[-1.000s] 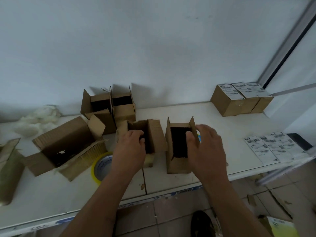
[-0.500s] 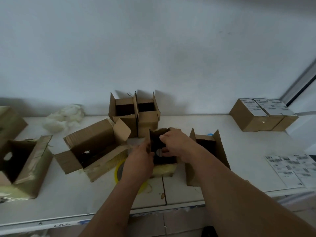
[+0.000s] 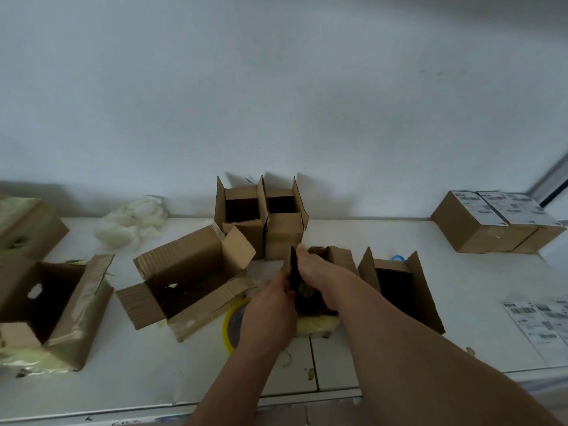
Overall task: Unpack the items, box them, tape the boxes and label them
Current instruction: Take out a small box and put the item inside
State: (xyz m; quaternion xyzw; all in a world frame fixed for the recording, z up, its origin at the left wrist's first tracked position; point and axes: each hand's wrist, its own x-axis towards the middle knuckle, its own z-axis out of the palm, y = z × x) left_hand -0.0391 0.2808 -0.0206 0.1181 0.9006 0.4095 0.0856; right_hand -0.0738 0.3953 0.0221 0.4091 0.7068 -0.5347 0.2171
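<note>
The small open box (image 3: pixel 333 272) at the middle of the white table (image 3: pixel 368 235) could be tipped or its flap torn, it is judged, should the dark item (image 3: pixel 296 276) be drawn out at an angle. Just left of that box, the yellow tape roll (image 3: pixel 229 325) could be knocked. The right hand (image 3: pixel 319 276) is curled over the item's top; the left hand (image 3: pixel 272 305) grips it from below.

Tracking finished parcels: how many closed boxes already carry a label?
2, as far as shows. Both sit side by side at the table's far right corner: the left labelled box and the right labelled box. Their label tops touch, so a third could be hidden.
</note>
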